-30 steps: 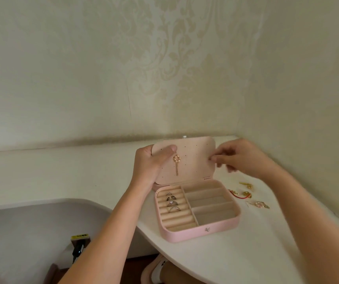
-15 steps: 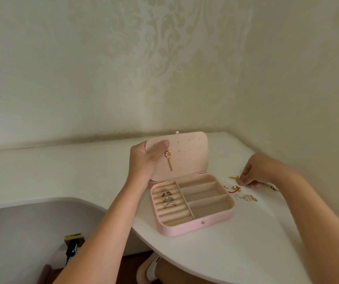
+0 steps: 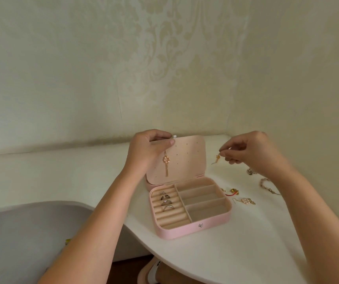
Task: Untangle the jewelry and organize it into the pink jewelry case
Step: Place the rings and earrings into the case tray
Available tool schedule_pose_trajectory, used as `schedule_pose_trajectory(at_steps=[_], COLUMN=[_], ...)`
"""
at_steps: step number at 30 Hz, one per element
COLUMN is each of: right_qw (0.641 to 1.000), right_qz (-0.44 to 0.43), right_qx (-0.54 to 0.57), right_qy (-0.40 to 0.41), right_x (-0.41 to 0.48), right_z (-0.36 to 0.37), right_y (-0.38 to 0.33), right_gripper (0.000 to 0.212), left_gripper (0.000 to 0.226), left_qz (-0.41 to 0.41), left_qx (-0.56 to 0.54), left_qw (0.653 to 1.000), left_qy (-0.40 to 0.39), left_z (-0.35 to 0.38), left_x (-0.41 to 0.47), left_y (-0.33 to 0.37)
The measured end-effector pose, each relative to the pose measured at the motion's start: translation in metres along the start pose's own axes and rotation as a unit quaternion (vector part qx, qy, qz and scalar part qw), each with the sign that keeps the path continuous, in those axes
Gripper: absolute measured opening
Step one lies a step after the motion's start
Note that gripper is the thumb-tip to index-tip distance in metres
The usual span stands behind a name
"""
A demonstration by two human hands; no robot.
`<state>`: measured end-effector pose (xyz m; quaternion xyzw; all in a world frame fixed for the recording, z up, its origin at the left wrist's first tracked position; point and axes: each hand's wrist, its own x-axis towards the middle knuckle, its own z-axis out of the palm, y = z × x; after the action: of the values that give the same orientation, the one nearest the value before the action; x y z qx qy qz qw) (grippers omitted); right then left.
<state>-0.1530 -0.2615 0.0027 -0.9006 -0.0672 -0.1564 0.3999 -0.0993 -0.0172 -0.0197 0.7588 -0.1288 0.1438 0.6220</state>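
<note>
Right hand (image 3: pixel 250 152) on small, indistinct gold trinket (image 3: pixel 216 159).

Pink case (image 3: pixel 193 230) open, lid (image 3: pixel 187 158) up, tassel earring (image 3: pixel 166 160) on it. 4 rings (image 3: pixel 165 200) in left slots. Gold earring (image 3: pixel 216 158) in air, right of lid.

Your head camera looks forward and down from close above, pink jewelry case (image 3: pixel 193 230) at 12 o'clock.

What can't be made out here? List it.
Head view:
- Gold piece pinched by the right hand: too small to identify.
- Chain beside the right wrist: partly hidden by that arm.
- Hanging earring's top: covered by the left hand gripping the lid.
- Rings: too small for detail.
</note>
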Motion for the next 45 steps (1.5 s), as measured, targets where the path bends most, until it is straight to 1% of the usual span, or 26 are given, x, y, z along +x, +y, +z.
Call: schedule_pose_trajectory(at_steps=[2,5,9,12,15,18,19,21,23,25,28,31,33,37,41,45], right_qw=[1.0,0.998,0.995,0.993,0.993,0.996,0.996,0.997,0.997,0.997,0.995,0.993,0.993,0.992,0.981,0.944], right_qz=[-0.019,-0.047,-0.093,-0.104,-0.098,-0.068,-0.058,-0.048,-0.045,-0.034,-0.031,-0.052,-0.068,-0.11,-0.189,-0.313], right_qx=[0.019,0.038,0.044,0.054,0.054,0.063,0.064,0.058,0.054,0.071,0.1,0.105,0.097,0.067,-0.006,-0.063], right_qy=[0.01,0.013,0.003,-0.011,-0.021,-0.013,-0.008,-0.001,0.002,0.005,0.005,-0.008,-0.011,0.014,0.041,0.077], right_x=[-0.002,-0.004,0.0,0.007,0.012,0.013,0.013,0.014,0.014,0.015,0.014,0.012,0.011,0.009,0.012,0.015], right_z=[0.0,0.005,0.016,0.022,0.029,0.034,0.035,0.037,0.04,0.042,0.042,0.047,0.053,0.062,0.065,0.068], right_y=[-0.01,-0.025,-0.038,-0.041,-0.039,-0.033,-0.032,-0.029,-0.028,-0.028,-0.028,-0.026,-0.026,-0.025,-0.021,-0.013], right_gripper=[0.012,0.01,0.009,0.013,0.016,0.024,0.025,0.022,0.022,0.025,0.028,0.025,0.024,0.019,0.014,0.009], left_gripper=[0.013,0.02,0.016,0.013,0.008,0.02,0.019,0.009,0.011,0.005,0.009,0.006,0.011,0.011,0.017,0.016], left_qz=[0.031,0.068,0.048,0.029,0.008,-0.005,-0.004,0.001,0.015,0.026,0.027,0.029,0.026,0.003,-0.011,-0.014], left_qx=[0.043,0.106,0.153,0.178,0.226,0.249,0.252,0.256,0.262,0.27,0.27,0.265,0.258,0.263,0.257,0.254], left_qw=[0.998,0.989,0.977,0.968,0.953,0.942,0.94,0.938,0.935,0.932,0.931,0.932,0.934,0.93,0.93,0.931], left_qy=[-0.025,-0.072,-0.139,-0.172,-0.203,-0.225,-0.228,-0.232,-0.237,-0.24,-0.245,-0.247,-0.247,-0.256,-0.261,-0.26], left_z=[-0.001,0.0,0.002,0.0,-0.003,-0.004,-0.004,-0.003,-0.002,0.0,0.0,-0.001,-0.004,-0.014,-0.016,-0.014], left_x=[0.004,0.011,0.017,0.019,0.021,0.023,0.024,0.025,0.024,0.024,0.023,0.022,0.022,0.022,0.021,0.02], left_y=[0.004,0.014,0.021,0.022,0.022,0.021,0.021,0.023,0.026,0.029,0.03,0.03,0.032,0.034,0.034,0.033])
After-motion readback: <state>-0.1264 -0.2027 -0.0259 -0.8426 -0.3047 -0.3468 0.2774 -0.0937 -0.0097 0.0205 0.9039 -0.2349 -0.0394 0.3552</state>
